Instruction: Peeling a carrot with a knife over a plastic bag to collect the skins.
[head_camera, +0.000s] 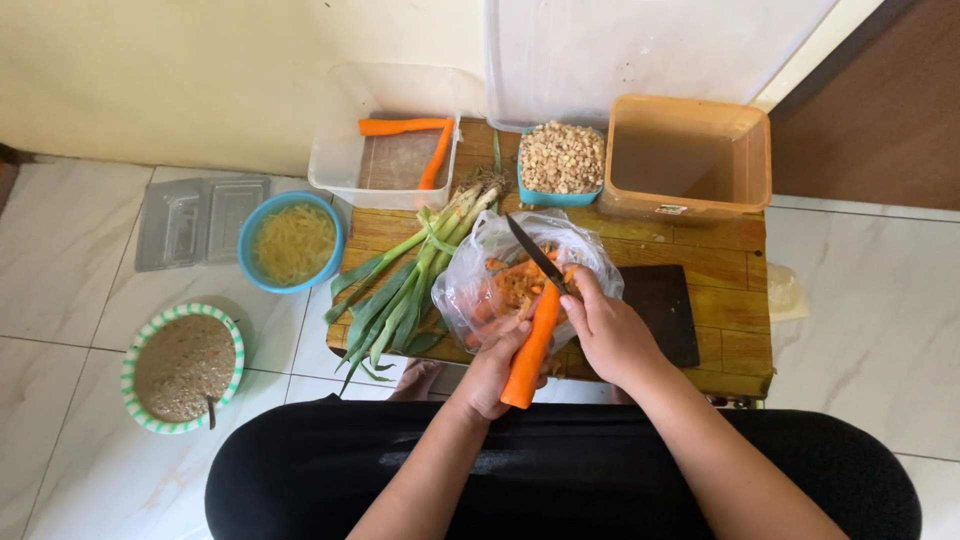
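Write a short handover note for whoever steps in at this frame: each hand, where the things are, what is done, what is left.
Left hand grips the carrot near its lower end. Right hand holds the knife, blade against the carrot's upper part, over the clear plastic bag that holds orange peelings.
Done: two peeled-looking carrots lie in the clear container at the back of the wooden table.
Left: the held carrot is mid-scrape. The leeks beside the bag lie whole and uncut.

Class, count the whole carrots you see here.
3: one carrot held in the left hand, two carrots in the clear container. Others could be hidden.
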